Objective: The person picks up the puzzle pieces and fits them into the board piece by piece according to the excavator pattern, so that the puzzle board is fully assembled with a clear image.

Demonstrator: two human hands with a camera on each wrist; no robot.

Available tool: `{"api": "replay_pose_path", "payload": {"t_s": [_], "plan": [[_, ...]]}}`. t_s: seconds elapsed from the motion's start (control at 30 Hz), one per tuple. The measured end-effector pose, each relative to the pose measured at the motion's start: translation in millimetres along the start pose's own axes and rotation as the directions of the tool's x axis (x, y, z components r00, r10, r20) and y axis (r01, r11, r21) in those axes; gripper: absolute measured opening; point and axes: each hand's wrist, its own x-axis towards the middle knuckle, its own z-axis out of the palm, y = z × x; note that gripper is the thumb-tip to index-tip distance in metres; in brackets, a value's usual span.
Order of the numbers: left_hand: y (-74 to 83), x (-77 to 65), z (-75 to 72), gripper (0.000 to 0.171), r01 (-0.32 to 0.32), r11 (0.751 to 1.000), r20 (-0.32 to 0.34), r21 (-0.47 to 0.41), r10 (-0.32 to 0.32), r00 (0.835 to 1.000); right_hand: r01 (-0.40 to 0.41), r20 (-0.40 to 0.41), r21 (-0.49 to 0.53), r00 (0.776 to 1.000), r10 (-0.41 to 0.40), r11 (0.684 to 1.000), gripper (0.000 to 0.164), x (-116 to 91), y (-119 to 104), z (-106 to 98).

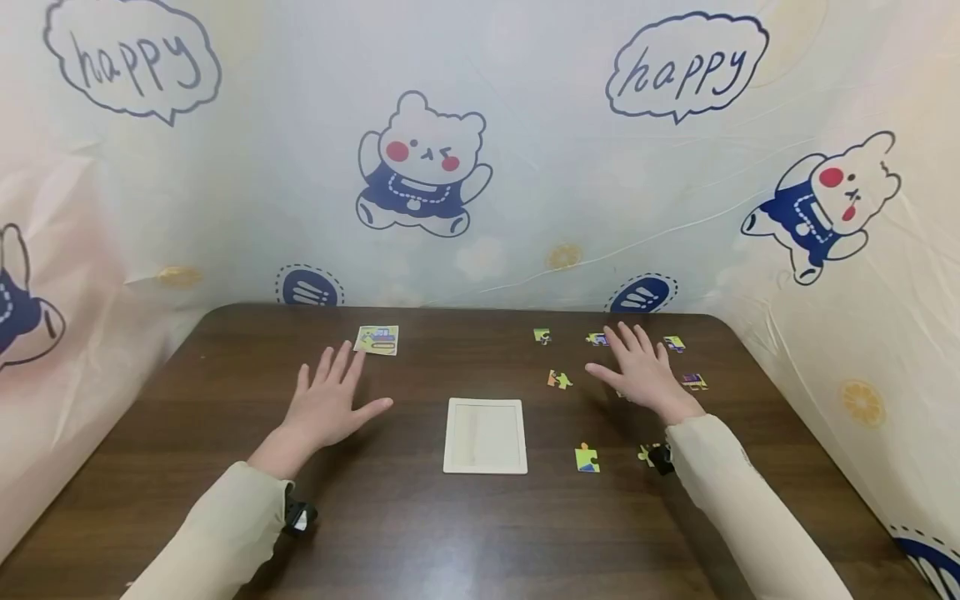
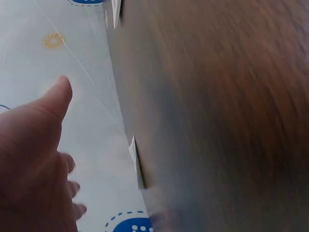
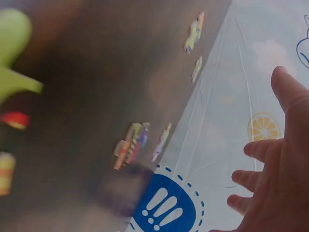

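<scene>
My left hand point(image 1: 324, 407) hovers over the left of the table with fingers spread, holding nothing. Just beyond its fingertips lies a small printed picture card point(image 1: 377, 340). My right hand point(image 1: 643, 373) is spread above the loose puzzle pieces on the right, also holding nothing. Around it lie a puzzle piece point(image 1: 597, 339) by its fingertips, another puzzle piece point(image 1: 694, 382) to its right and an orange and green puzzle piece point(image 1: 559, 379) to its left. A piece under the palm is mostly hidden. Between the hands sits a white square puzzle tray point(image 1: 486, 437) with a thin raised rim.
Nearer me on the right are a green puzzle piece point(image 1: 587, 458) and one partly covered by the wrist camera point(image 1: 662, 458). More pieces lie along the back, such as a small one point(image 1: 542, 336). A printed curtain point(image 1: 525, 167) surrounds the dark wooden table point(image 1: 420, 533).
</scene>
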Motion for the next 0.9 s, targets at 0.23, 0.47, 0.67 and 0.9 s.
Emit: {"api": "replay_pose_path", "payload": {"t_s": [0.23,0.47,0.67,0.9], "plan": [[21.7,7.1,9.8,0.09,-0.139,0.989,0.022,-0.055,0.14,0.99,0.042,0.021,0.018,0.999,-0.042,0.999,0.084,25.2,2.0,-5.9],[44.1,13.2,21.4,0.089,-0.239,0.968,0.046,-0.074,0.243,0.969,0.087,0.031,0.094,0.995,-0.091,0.992,0.077,51.9,-4.4,-2.7],[55.3,15.0,29.3,0.09,-0.291,0.953,0.099,-0.085,0.299,0.949,0.097,0.042,0.226,0.993,-0.11,0.969,0.074,75.0,-9.4,2.8],[62.7,14.0,35.6,0.091,-0.326,0.944,0.186,-0.057,0.331,0.925,0.032,0.083,0.295,0.995,-0.059,0.955,0.073,92.3,-8.8,22.9]]}}
